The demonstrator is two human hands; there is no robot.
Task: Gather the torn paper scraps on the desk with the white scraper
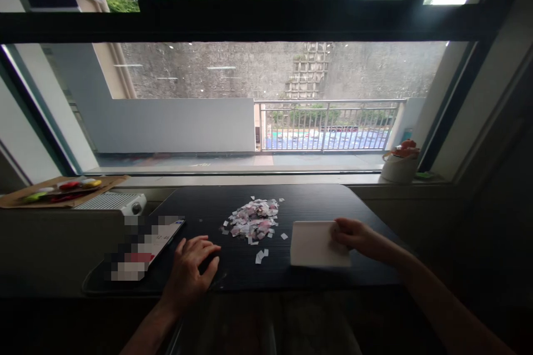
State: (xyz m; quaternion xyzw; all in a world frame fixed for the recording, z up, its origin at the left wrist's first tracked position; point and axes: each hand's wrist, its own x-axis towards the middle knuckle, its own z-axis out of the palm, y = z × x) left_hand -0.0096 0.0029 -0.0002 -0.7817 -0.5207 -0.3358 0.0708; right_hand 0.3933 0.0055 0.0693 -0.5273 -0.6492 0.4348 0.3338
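My left hand (195, 263) is at the front left of the dark table, fingers apart and holding nothing. My right hand (352, 234) grips the upper right corner of a white rectangular piece (314, 247), which looks like a shallow tray or lid. Its slightly blurred lower edge is close to the tabletop, and I cannot tell whether it touches. Between my hands and farther back lies a heap of small paper scraps (254, 219), white and pale pink. A few loose scraps (261, 255) lie in front of the heap, nearer to me.
The dark table (308, 202) stands against a window sill. A partly pixelated phone (162, 238) lies at its left. Beyond are a white slatted unit (108, 202) and a brown board (20, 197) with colourful items. A white pot (397, 169) stands on the sill at right.
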